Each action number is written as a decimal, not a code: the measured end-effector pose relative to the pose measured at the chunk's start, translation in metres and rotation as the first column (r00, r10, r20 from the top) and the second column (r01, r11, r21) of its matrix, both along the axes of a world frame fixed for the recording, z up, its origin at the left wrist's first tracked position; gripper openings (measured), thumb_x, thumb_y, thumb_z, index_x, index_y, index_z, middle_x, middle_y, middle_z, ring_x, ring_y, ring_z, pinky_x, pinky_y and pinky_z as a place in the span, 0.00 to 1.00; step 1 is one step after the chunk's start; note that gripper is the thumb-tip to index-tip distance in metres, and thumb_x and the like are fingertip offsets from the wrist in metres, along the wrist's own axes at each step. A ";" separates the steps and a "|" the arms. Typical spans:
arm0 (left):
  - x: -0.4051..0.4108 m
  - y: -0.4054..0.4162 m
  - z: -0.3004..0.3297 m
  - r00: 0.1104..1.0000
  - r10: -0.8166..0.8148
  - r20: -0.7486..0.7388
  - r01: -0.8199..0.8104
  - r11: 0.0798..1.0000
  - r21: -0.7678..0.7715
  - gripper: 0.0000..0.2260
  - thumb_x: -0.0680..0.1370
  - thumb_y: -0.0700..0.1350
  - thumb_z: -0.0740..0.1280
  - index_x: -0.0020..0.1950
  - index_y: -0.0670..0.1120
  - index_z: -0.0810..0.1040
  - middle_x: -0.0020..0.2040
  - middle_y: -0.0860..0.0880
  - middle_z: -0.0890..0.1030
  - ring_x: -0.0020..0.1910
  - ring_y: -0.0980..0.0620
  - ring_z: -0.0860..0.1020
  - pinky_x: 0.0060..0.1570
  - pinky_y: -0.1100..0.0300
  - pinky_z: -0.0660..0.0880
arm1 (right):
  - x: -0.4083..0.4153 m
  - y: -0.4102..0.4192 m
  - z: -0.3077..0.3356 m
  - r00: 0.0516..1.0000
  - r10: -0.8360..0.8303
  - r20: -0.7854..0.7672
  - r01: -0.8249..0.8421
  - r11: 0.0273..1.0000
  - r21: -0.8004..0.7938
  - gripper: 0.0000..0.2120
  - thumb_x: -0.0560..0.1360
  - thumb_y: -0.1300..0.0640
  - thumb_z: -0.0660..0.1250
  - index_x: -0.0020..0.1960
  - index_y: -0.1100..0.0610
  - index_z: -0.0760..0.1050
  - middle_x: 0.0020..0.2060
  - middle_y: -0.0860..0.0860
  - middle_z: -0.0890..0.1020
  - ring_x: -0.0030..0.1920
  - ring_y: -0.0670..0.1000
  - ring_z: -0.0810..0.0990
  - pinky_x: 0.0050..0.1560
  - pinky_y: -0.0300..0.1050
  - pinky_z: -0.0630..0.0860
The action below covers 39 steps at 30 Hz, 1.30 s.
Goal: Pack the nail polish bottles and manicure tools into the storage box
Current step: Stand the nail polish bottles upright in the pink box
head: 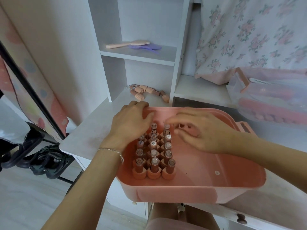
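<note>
Pink box (191, 191) on the counter (93, 128) — bottles (154, 151) stand between both hands; left hand (131, 120) flat, released, right hand (204, 133) blurred, fingers spread, empty

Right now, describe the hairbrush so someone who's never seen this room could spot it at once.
Start at the white shelf unit behind the pink storage box. On its upper shelf board lies the hairbrush, on its side, handle pointing left. It is pale peach and long-handled, unlike the flat purple comb against it, and it sits one shelf above the loose nail polish bottles.
</note>
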<state>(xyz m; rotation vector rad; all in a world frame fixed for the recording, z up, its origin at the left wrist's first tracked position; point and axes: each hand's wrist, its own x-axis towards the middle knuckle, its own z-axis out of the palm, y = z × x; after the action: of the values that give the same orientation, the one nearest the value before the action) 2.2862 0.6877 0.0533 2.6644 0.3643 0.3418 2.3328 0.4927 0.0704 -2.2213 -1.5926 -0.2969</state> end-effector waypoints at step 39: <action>0.104 0.059 -0.052 0.866 -0.392 -0.310 0.299 0.904 -0.307 0.19 0.73 0.56 0.67 0.62 0.51 0.74 0.51 0.55 0.75 0.47 0.58 0.74 0.47 0.68 0.69 | 0.148 0.069 -0.049 0.681 -0.675 -0.284 0.274 0.594 -0.756 0.18 0.78 0.45 0.57 0.50 0.60 0.73 0.44 0.55 0.80 0.42 0.53 0.78 0.37 0.41 0.71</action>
<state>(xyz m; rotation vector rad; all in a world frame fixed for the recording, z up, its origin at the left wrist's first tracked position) 2.3904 0.7469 0.0009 2.4658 0.0200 -0.3015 2.4806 0.5620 0.0217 -2.8862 -0.7471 0.8748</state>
